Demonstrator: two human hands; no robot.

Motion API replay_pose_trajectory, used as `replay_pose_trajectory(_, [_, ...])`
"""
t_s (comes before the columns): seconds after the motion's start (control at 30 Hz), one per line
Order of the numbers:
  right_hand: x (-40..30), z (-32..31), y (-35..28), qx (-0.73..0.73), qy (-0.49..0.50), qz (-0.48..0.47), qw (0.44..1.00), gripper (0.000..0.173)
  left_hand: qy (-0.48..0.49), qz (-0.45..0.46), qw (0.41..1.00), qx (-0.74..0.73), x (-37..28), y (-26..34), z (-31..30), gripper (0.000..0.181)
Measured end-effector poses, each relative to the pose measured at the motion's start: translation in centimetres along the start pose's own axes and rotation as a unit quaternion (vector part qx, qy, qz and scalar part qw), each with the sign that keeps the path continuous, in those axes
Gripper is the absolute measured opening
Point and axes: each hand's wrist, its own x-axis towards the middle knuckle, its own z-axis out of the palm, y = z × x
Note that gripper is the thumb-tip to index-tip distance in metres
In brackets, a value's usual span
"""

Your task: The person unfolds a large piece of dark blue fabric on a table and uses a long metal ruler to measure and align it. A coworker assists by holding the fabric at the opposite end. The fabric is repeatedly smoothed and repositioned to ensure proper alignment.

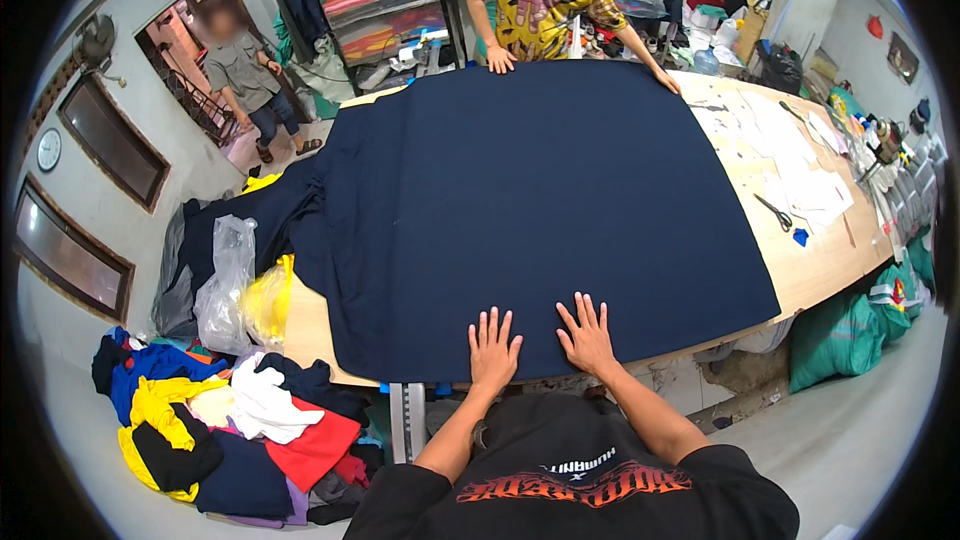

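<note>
Dark navy fabric (540, 187) lies spread over a large wooden table (817, 270), with loose folds running down at its left side. My left hand (493, 352) rests flat on the fabric near the table's front edge, fingers apart, holding nothing. To its right, my right hand (589, 334) also presses flat on the cloth with spread fingers. Across the table a person in a yellow patterned shirt (540, 7) has both hands on the far edge of the fabric.
Black scissors (774, 212), a small blue scrap (801, 238) and white paper pieces (821, 199) lie on the table's right part. A heap of colored cloth (247, 435) is at the lower left. Green sacks (840, 341) stand at right. Another person (251, 75) is near the doorway.
</note>
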Motion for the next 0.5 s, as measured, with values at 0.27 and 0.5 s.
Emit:
replay_pose_trajectory(0.27, [0.1,-1.6,4.0,0.000,-0.012,-0.085,0.996,0.063,0.009,-0.008,0.999,0.032,0.4,0.8,0.2,0.061])
replay_pose_trajectory(0.5, [-0.2,-1.8,5.8,0.028,-0.032,-0.109,0.993,0.059,-0.056,-0.102,0.971,-0.210,4.2,5.5,-5.1,0.041])
